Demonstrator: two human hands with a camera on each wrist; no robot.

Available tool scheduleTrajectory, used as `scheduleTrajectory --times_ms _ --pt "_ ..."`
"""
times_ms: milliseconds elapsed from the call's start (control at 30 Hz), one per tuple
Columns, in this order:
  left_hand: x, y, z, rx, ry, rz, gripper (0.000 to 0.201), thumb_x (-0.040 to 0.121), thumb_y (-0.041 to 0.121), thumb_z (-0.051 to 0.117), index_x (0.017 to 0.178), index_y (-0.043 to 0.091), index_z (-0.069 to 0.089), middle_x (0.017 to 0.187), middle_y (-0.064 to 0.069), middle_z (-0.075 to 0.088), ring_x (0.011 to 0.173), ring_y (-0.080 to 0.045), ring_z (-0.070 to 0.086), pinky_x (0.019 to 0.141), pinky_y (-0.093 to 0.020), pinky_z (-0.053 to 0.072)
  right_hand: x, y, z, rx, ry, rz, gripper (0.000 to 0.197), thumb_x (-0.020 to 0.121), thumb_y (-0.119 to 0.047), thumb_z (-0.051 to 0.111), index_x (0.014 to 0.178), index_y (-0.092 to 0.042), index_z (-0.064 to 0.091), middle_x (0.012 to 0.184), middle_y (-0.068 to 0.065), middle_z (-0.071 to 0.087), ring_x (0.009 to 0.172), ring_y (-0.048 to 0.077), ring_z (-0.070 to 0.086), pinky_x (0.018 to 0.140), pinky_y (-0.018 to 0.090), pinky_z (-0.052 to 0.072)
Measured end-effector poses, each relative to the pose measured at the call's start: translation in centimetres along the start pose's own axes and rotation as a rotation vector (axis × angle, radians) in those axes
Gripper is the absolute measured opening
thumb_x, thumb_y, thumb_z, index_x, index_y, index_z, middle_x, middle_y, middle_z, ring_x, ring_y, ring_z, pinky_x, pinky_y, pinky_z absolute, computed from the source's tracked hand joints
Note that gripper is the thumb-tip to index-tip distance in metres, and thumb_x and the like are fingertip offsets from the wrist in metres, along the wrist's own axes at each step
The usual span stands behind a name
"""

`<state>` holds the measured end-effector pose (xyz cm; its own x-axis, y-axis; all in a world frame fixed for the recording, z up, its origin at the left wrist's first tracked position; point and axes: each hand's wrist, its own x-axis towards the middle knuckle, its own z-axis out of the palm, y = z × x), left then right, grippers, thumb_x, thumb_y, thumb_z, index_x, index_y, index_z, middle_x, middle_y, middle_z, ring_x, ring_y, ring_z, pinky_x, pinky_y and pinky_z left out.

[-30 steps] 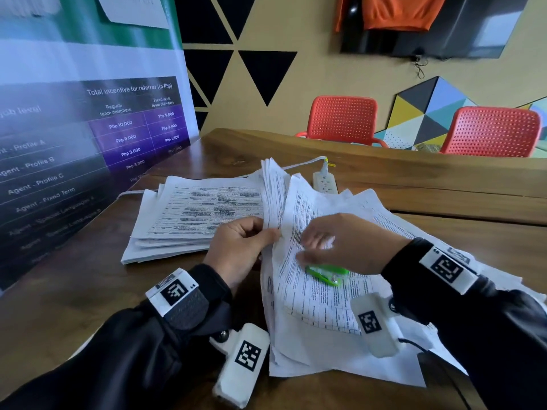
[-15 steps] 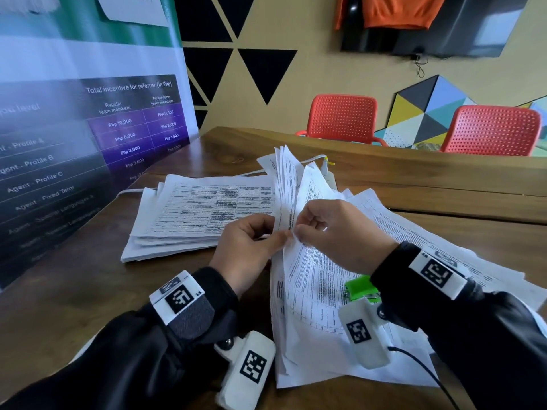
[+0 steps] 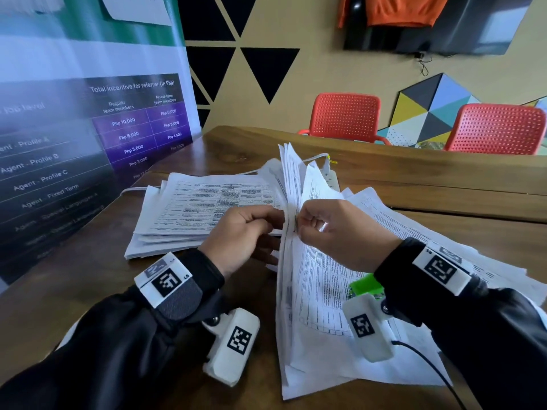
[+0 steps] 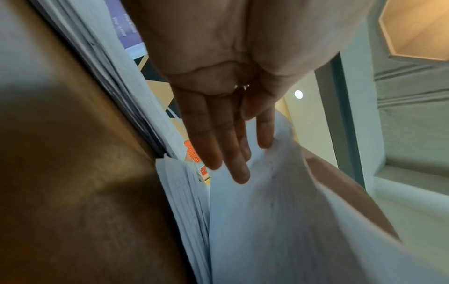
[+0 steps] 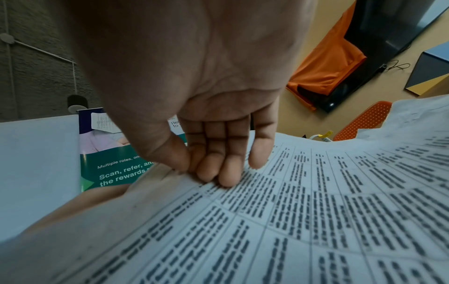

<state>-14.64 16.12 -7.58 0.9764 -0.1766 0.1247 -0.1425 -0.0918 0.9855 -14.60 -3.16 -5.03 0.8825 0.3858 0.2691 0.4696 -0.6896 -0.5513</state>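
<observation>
Right now a sheaf of printed sheets (image 3: 291, 184) stands lifted on edge between the two hands, rising from the loose pile of forms (image 3: 310, 306) spread over the wooden surface (image 3: 88, 276). The right hand (image 3: 340, 232) pinches the sheaf's near edge. The wrist view shows thumb and fingertips (image 5: 213, 171) meeting on the paper, the rest of the page bowing away below. The left hand (image 3: 245, 232) is open and relaxed, with its fingers (image 4: 218, 146) nearly straight and their tips touching the sheaf's left face; its thumb is hidden in the wrist view. A squared stack of forms (image 3: 207, 208) lies flat just left of the left hand. A green stapler (image 3: 365, 287) rests on the loose pile, partly covered by the right wrist. Beyond the papers sits a white power strip (image 3: 333, 176), and two red chairs (image 3: 346, 116) stand at the far side.
</observation>
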Motion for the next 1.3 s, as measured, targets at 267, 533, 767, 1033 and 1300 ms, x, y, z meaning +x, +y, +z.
scheduleTrajectory --times_ms 267,533,767,1033,1300 --pt "-0.1 0.2 -0.6 0.228 -0.08 0.118 0.011 0.09 -0.001 0.069 0.095 0.005 0.076 0.09 -0.017 0.075 0.081 -0.052 0.067 0.066 -0.059 0.06 -0.1 -0.2 0.1 -0.006 -0.031 -0.039 0.009 0.09 -0.019 0.064 0.082 -0.018 0.065 0.079 -0.004 0.066 0.071 0.004 0.055 0.063 0.013 0.043" --pt "-0.7 0.9 -0.3 0.401 -0.082 0.223 0.01 0.077 0.01 0.067 0.083 0.004 0.072 0.073 -0.007 0.073 0.065 -0.019 0.072 0.061 -0.047 0.059 -0.6 -2.0 0.0 -0.072 -0.056 0.03 0.065 0.083 -0.076 0.047 0.07 -0.013 0.056 0.068 0.003 0.062 0.064 0.018 0.057 0.062 0.038 0.046" --pt "-1.0 0.3 1.8 0.057 0.064 0.109 0.015 0.091 -0.002 0.062 0.078 0.006 0.066 0.064 0.0 0.063 0.049 -0.007 0.061 0.051 -0.031 0.052 0.2 -1.9 -0.1 0.296 -0.051 0.199 0.034 0.097 -0.013 0.051 0.064 -0.008 0.056 0.049 -0.008 0.061 0.049 0.001 0.058 0.063 0.026 0.049" --pt "-1.2 -1.0 3.4 -0.296 0.102 -0.043 0.026 0.093 0.003 0.061 0.073 0.019 0.068 0.088 -0.033 0.063 0.079 -0.033 0.063 0.06 -0.034 0.048 0.3 -1.7 0.0 0.322 -0.032 0.269 0.035 0.094 -0.014 0.052 0.061 -0.008 0.064 0.056 0.003 0.068 0.053 0.01 0.063 0.067 0.036 0.054" --pt "-1.2 -0.2 2.9 -0.084 0.068 -0.006 0.031 0.091 0.003 0.062 0.067 0.023 0.067 0.07 -0.006 0.066 0.063 -0.02 0.065 0.06 -0.034 0.05 0.4 -1.5 0.0 0.413 -0.051 0.3 0.029 0.091 -0.015 0.053 0.064 -0.008 0.063 0.065 0.01 0.066 0.061 0.015 0.06 0.074 0.044 0.057"
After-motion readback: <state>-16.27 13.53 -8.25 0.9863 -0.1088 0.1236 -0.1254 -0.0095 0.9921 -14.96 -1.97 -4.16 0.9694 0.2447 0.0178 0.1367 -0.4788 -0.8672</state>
